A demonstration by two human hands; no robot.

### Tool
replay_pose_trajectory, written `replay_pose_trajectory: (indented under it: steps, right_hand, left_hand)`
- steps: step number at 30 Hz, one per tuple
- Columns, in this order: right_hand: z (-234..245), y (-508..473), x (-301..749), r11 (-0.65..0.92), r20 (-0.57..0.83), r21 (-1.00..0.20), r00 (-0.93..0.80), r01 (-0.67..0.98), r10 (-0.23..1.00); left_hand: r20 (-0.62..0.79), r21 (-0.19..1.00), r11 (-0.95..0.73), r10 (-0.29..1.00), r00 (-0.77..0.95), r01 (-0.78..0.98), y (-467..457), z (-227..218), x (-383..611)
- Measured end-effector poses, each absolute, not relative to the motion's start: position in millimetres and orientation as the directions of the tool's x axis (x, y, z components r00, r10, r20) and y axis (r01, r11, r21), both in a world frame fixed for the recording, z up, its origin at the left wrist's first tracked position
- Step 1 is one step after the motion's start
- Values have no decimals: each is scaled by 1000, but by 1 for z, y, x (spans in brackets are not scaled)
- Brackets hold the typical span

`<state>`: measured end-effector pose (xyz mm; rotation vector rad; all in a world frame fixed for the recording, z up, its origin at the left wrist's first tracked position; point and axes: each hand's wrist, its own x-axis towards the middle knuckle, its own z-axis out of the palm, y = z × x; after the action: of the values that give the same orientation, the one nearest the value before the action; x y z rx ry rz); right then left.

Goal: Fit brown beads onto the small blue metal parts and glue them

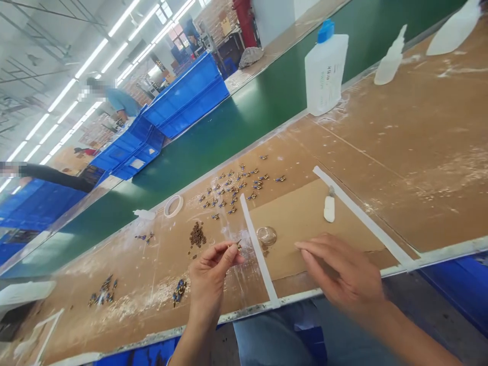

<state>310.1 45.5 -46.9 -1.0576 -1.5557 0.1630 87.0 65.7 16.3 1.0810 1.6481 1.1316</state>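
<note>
My left hand [215, 267] is closed in a pinch on a small gold-coloured part [239, 246] with a thin dark pin; the fingertips hide most of it. My right hand [345, 269] hovers over the cardboard sheet [297, 208], its fingers stretched out, with nothing visible in them. Between the hands, a small clear round dish [267, 235] rests on the cardboard. A white handled tool [329, 207] with a greyish tip lies farther back. Beyond my left hand is a heap of small brown discs [197, 235]. Many small blue-and-gold parts [234, 188] are spread behind it.
White tape strips [255, 244] border the cardboard. A roll of tape [174, 206], a large white bottle with blue cap [326, 76] and a squeeze bottle [391, 58] stand or lie near the green conveyor belt [263, 101]. Blue crates [186, 96] and other people are beyond.
</note>
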Motion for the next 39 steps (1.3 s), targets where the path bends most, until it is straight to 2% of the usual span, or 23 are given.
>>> replay_pose_trajectory:
  steps: [4, 8, 14, 22, 28, 32, 35, 39]
  right_hand:
    - [-46, 46, 311, 586, 709, -636, 80, 502, 701]
    - [-46, 45, 312, 579, 698, -649, 84, 494, 711]
    - [-48, 45, 311, 590, 701, -663, 105, 461, 705]
    - [-48, 47, 311, 590, 695, -675, 113, 444, 710]
    - [-47, 47, 311, 589, 700, -671, 123, 451, 703]
    - [-44, 47, 313, 588, 703, -668, 125, 457, 701]
    - [-44, 46, 315, 578, 701, -661, 121, 478, 703]
    - [-45, 43, 316, 572, 706, -638, 93, 515, 703]
  left_hand:
    - [-47, 916, 122, 979, -201, 383, 72, 15, 100]
    - [13, 867, 47, 993, -116, 496, 78, 13, 106]
    - [110, 730, -67, 994, -20, 680, 83, 13, 108]
    - [150, 631, -140, 987, 57, 763, 86, 14, 111]
    - [159, 601, -157, 984, 75, 784, 87, 15, 113]
    - [139, 688, -73, 990, -32, 722, 78, 23, 109]
    - [134, 779, 36, 966, -223, 626, 62, 28, 92]
    - [160, 821, 133, 881, -446, 556, 30, 21, 54]
